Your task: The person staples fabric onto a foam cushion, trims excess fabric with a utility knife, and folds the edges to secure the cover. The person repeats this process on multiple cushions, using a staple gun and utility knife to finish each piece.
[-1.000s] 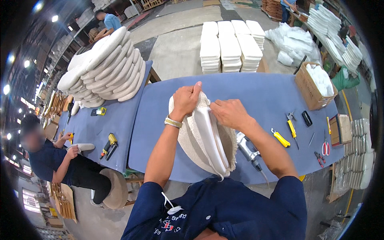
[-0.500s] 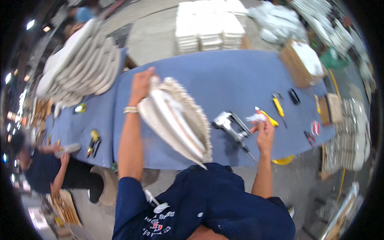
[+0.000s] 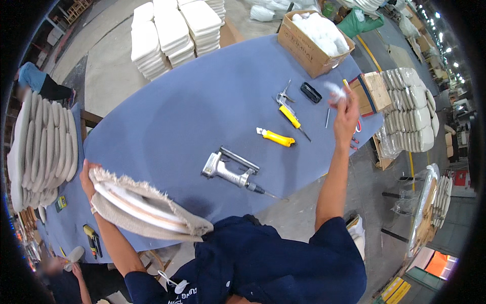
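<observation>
- left hand (image 3: 87,177): closed around the far end of an upholstered seat pad (image 3: 144,207), beige fabric with frayed edges wrapped over a pale board; the pad is held tilted, off the left edge of the blue table (image 3: 202,106), its near end by the person's chest.
- right hand (image 3: 346,109): raised above the right end of the table, fingers pinched on a small wad of white stuffing (image 3: 336,90).
- pneumatic staple gun (image 3: 230,172): lying free on the table near its front edge, between the two hands, touched by neither.
- yellow utility knife (image 3: 276,137) and yellow-handled pliers (image 3: 288,111): lying beyond the gun, apart from each other.
- cardboard box (image 3: 311,43) of white stuffing: at the far right end of the table.
- stack of finished pads (image 3: 43,144): on the next table to the left.
</observation>
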`<state>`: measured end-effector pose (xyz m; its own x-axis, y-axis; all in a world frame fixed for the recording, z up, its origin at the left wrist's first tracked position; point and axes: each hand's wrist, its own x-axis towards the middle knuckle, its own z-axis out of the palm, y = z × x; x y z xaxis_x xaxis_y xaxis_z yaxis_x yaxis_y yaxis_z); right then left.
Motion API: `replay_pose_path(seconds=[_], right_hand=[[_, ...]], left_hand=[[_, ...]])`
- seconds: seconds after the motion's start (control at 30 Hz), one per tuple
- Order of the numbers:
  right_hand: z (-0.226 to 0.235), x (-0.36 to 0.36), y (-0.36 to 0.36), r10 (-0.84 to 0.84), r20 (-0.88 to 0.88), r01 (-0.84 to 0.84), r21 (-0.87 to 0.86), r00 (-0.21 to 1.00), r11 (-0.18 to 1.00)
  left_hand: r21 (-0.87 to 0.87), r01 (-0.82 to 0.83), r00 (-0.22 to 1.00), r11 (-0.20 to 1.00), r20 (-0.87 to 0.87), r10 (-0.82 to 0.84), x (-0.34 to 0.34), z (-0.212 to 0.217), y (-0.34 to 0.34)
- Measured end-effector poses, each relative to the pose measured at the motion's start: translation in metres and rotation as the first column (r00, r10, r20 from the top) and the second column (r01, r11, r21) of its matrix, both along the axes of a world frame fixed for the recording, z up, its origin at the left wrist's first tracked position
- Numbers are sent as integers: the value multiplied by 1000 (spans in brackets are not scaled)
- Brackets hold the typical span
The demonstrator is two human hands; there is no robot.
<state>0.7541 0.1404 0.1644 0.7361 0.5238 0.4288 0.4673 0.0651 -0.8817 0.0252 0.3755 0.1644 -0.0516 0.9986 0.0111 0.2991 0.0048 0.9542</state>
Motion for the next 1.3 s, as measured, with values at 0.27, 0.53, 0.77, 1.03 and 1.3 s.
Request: replay_pose_path(seconds=[0.27, 0.53, 0.77, 1.03, 1.3], right_hand=[[-19, 212, 139, -370, 542, 609, -369, 755, 702], [-70, 243, 137, 98, 783, 495, -480, 614, 724], [-149, 127, 39, -29, 566, 416, -570, 824, 708], [-223, -53, -38, 447, 383, -12, -749, 808, 662], [-220, -84, -15, 567, 340, -116, -776, 750, 620]], left_hand=[[-244, -110, 910, 964, 366, 196, 1, -78, 16], [-164, 83, 987, 983, 149, -58, 48, -53, 30], [-93, 66, 964, 993, 261, -40, 42, -21, 4], [-157, -77, 888, 985, 437, 139, 50, 8, -46], [102, -95, 960, 990, 274, 64, 35, 27, -82]])
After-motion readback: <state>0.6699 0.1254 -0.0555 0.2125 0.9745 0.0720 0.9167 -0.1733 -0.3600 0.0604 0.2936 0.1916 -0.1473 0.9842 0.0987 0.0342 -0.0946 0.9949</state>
